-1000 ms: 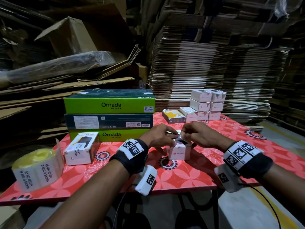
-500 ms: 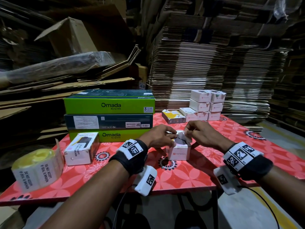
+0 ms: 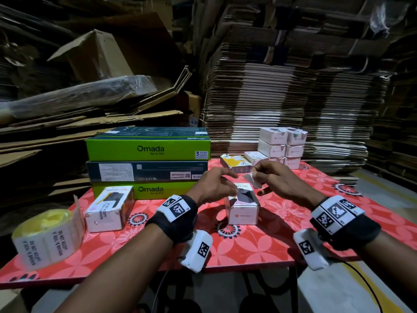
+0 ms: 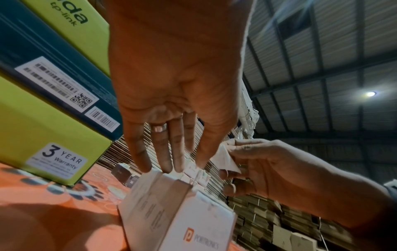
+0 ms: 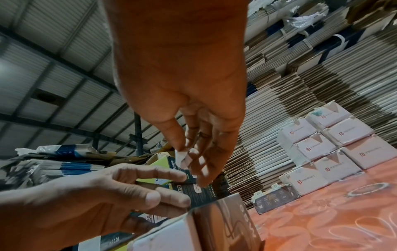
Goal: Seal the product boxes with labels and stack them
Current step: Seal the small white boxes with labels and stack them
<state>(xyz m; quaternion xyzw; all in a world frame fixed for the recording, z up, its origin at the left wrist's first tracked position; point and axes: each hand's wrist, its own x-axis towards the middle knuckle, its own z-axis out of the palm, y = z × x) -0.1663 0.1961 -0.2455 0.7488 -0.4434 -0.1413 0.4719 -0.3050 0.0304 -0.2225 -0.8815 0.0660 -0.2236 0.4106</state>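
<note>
A small white Portronics box stands on the red floral table in front of me. My left hand hovers over its left top edge with fingers straight; in the left wrist view the fingertips touch the box. My right hand is raised just above and right of the box and pinches a small white label piece between thumb and forefinger, seen also as label piece in the right wrist view. A stack of white boxes stands at the back right.
A roll of "do not accept if seal is broken" labels lies at the table's near left. A Halley box sits beside it. Three Omada cartons are piled behind. A yellow-topped box lies near the white stack. Flattened cardboard towers all around.
Both hands were down on the box's top; now they have lifted off it. The right hand has drawn up and away with a white label piece, and the box top shows.
</note>
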